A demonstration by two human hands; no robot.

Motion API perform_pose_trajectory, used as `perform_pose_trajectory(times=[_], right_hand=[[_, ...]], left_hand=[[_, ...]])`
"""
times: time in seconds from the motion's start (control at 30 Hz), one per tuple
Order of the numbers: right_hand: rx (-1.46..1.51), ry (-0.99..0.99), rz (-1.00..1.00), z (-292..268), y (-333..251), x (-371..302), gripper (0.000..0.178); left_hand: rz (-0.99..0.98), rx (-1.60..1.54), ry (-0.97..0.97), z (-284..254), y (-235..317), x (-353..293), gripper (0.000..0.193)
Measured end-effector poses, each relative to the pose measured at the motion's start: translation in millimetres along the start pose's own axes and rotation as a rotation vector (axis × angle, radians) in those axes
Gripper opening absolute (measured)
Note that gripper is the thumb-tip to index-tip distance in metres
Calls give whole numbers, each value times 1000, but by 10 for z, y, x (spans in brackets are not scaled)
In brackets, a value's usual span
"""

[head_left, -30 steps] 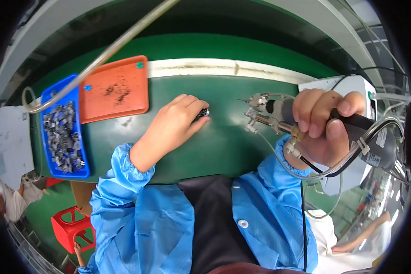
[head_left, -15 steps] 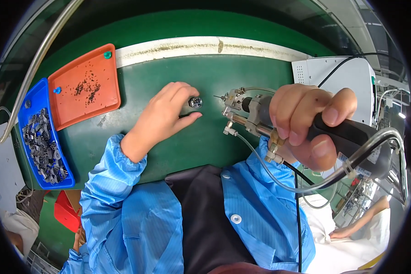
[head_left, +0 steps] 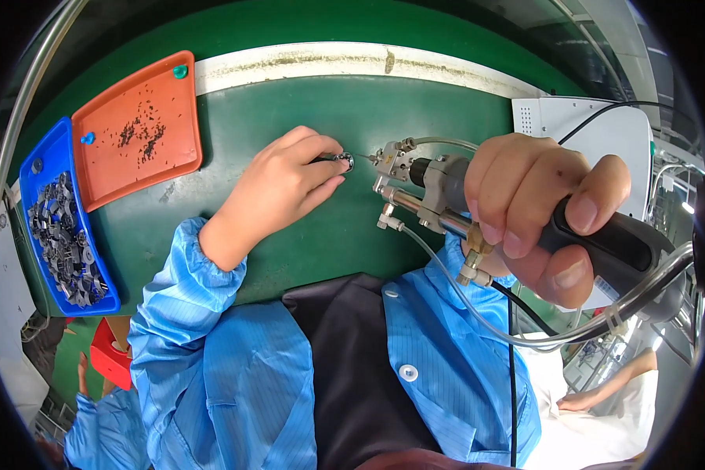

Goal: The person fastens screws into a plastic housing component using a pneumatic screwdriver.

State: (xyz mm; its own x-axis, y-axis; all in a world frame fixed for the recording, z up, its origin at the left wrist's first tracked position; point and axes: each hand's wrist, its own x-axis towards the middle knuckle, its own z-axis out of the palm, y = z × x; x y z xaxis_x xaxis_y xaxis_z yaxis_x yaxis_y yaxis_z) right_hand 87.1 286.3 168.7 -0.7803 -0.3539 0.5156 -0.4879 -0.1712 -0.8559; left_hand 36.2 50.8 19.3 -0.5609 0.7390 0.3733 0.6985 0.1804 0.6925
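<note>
Left hand (head_left: 282,174) pinches a dark part beside the metal-nosed tool (head_left: 451,185)

The hands are apart. The left thumb and fingers close on the small part (head_left: 347,161), dark, rounded and glossy, at their tips above the smooth green tabletop (head_left: 313,247). The right hand (head_left: 536,215) wraps around the tool's matte black handle, its silvery metal nose pointing toward the left hand. A thin bit (head_left: 366,157) ends just beside the part; whether they touch, I cannot tell. Below the right hand, a clear, flexible hose (head_left: 450,283) curves away from the nose.

Left of the left hand, a shallow orange tray (head_left: 102,172) with rounded corners carries scattered tiny black pieces (head_left: 150,141). Farther left, a deeper blue tray (head_left: 55,142) holds a jumbled heap of grey and black pieces (head_left: 64,243). Beyond the right hand stands a white box (head_left: 630,149), flat-sided, with small round perforations.
</note>
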Motion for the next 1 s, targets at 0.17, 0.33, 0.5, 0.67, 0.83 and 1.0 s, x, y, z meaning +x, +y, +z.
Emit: perform_pose_trajectory(times=[0.17,0.33,0.5,0.67,0.83,1.0], right_hand=[[17,3,36,33,35,22,28],[21,-8,37,47,53,36,25],[15,-25,49,36,65,45,24],[22,-50,36,33,96,48,24],[10,-67,25,26,91,54,26],[34,-83,19,46,140,37,26]], left_hand=[[6,-14,34,19,-18,-2,9],[18,-45,29,18,-45,-12,13],[27,-49,30,33,-55,-1,12],[22,-33,16,28,-70,-23,13],[28,-47,21,30,-67,-4,13],[-2,-12,27,-7,-58,-83,12]])
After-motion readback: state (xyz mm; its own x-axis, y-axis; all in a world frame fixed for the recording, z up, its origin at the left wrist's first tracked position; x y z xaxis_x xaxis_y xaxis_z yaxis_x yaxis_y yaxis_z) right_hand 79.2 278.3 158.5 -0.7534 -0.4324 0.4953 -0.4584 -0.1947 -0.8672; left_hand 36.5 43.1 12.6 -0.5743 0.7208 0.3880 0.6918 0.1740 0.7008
